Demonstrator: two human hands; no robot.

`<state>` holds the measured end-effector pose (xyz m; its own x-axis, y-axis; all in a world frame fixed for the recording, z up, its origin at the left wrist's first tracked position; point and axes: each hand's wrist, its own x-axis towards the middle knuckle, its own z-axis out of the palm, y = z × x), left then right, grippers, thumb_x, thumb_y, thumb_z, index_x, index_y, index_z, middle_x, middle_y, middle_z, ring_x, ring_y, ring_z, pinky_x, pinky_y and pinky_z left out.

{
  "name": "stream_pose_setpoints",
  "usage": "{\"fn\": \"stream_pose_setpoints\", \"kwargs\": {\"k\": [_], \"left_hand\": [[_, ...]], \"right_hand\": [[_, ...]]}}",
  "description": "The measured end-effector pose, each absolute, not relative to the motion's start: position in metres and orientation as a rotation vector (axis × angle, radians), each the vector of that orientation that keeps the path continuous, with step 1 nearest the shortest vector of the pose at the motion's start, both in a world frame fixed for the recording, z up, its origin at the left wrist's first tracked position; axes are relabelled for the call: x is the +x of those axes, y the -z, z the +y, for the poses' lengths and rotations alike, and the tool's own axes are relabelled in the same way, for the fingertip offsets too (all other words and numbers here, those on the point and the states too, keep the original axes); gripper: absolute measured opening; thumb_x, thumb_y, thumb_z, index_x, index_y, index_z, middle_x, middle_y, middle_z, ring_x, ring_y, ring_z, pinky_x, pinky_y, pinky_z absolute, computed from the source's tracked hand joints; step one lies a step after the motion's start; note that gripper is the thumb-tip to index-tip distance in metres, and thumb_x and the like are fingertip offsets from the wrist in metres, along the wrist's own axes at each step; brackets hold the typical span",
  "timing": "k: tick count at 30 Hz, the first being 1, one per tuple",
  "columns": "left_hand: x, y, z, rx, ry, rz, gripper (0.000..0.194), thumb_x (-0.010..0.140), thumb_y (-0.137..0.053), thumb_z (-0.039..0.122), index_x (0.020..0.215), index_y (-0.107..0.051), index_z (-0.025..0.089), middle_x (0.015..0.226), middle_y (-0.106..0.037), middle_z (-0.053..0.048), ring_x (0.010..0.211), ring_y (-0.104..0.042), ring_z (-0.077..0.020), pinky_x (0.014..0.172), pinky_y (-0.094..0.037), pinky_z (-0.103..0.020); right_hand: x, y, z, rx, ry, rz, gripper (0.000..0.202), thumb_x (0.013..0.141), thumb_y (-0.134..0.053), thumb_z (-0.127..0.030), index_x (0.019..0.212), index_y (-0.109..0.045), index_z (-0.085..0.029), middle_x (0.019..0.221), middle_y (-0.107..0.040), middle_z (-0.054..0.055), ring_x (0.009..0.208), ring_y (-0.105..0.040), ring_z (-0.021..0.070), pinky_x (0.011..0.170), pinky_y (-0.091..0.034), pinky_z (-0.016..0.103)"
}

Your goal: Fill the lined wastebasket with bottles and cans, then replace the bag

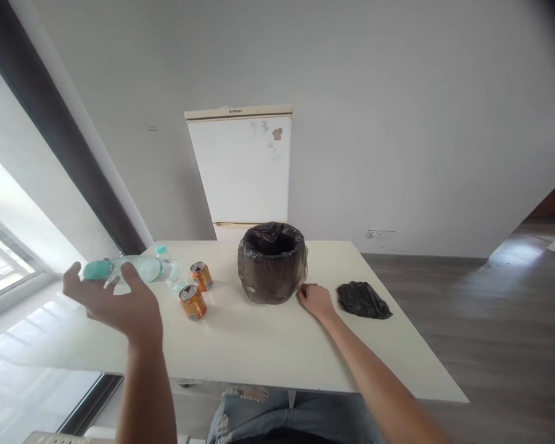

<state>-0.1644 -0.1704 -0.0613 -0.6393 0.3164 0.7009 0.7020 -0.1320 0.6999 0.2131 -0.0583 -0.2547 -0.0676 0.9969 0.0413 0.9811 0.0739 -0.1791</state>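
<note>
My left hand (pixel 115 305) is raised at the left, closed loosely around a clear plastic bottle (pixel 143 266) with a teal cap. The bottle lies sideways in the air, cap to the left, thumb in front of its neck. On the white table, my right hand (pixel 316 301) is curled into a fist against the lower right side of a round bin (pixel 272 277) lined with a black plastic bag. What its fingers hold, if anything, is hidden. Two orange cans (pixel 193 303) and a second teal-capped bottle (pixel 166 262) stand between my left hand and the bin.
A crumpled black plastic bag (pixel 363 300) lies on the white table (pixel 259 351), right of my right hand. Behind the table stands a white fridge (pixel 245 166) against a grey wall. A window (pixel 4 253) is at the left, and wooden floor (pixel 462 320) at the right.
</note>
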Motion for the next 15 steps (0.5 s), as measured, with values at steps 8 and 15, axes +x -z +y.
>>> {"fn": "stream_pose_setpoints", "kwargs": {"k": [8,15], "left_hand": [[-0.077,-0.016,-0.127,-1.305,2.329,-1.075,0.035,0.094,-0.062,0.026,0.126,-0.047,0.025,0.123,-0.063,-0.006,0.118,-0.070,-0.0217,0.098,-0.061,-0.041],[-0.008,-0.019,-0.046,-2.220,1.995,-1.517,0.039,0.088,-0.073,0.029,0.120,-0.052,0.025,0.116,-0.069,-0.008,0.102,-0.071,-0.0223,0.085,-0.059,-0.036]], "right_hand": [[0.216,0.256,-0.057,-2.010,-0.143,-2.192,0.041,0.105,-0.040,-0.038,0.099,-0.076,-0.020,0.098,-0.078,0.012,0.089,-0.072,0.0241,0.073,-0.040,0.029],[0.216,0.256,-0.057,-1.998,-0.163,-2.188,0.040,0.104,-0.040,-0.035,0.097,-0.076,-0.020,0.096,-0.077,0.012,0.086,-0.072,0.0234,0.070,-0.038,0.029]]}}
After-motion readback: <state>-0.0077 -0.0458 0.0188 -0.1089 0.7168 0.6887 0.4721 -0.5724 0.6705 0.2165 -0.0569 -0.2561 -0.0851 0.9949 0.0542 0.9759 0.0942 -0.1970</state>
